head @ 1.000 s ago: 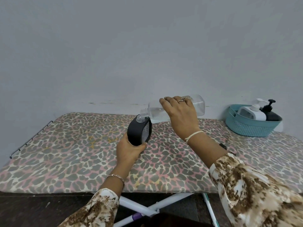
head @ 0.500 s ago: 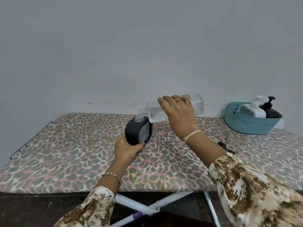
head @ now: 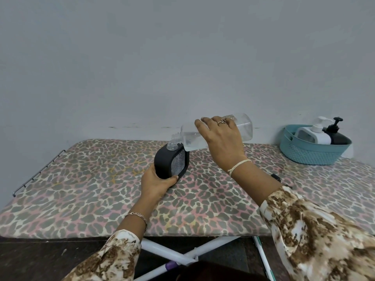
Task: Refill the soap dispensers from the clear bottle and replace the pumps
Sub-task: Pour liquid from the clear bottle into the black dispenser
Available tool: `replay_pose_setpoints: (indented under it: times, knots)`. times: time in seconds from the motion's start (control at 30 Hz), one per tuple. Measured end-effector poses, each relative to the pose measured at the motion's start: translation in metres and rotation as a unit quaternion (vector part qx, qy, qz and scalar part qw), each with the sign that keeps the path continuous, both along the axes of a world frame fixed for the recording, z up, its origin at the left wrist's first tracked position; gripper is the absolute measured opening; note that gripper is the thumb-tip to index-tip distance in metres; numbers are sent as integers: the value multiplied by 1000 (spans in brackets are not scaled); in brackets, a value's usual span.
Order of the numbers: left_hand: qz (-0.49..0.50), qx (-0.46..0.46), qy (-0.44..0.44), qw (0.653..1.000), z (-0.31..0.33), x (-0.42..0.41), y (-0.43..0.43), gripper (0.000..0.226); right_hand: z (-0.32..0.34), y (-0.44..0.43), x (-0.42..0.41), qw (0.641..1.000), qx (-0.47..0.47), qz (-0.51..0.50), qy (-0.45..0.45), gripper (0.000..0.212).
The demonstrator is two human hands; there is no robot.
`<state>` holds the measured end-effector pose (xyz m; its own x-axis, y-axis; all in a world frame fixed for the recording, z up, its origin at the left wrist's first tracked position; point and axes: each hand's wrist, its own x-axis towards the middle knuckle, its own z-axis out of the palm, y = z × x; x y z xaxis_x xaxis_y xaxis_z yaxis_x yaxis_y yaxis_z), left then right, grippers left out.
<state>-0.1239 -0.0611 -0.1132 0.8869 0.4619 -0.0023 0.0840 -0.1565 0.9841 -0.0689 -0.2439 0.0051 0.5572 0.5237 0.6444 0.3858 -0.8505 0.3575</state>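
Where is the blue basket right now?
In the head view the blue basket sits at the far right of the leopard-print board, by the wall, holding a white dispenser and a black dispenser.

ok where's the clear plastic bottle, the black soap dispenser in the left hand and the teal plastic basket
clear plastic bottle (head: 246, 128), head view, its bare base end
black soap dispenser (head: 162, 162), head view, its dark side wall
teal plastic basket (head: 310, 154), head view, its front wall

Clear bottle (head: 246, 126) of glossy, transparent plastic. Black soap dispenser (head: 162, 163) with a smooth, matt casing. Ironing board cover (head: 81, 189) of printed cloth. Teal basket (head: 304, 153) of perforated matt plastic. Board legs (head: 162, 250) of smooth white-painted metal.
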Motion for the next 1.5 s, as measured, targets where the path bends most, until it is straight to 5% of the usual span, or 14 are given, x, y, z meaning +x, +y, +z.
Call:
replay_pose_setpoints:
  times: [0.2,0.73,1.5]
  knots:
    - [-3,3,-7,1000,9,-5,-4,46,0,0,1,1000,1,4,-7,57]
    - [-31,56,-7,998,14,-7,5,62,2,-2,1,1000,-5,9,-17,59]
    - [-42,59,-18,997,17,-8,7,48,11,0,-1,998,-46,9,-31,58]
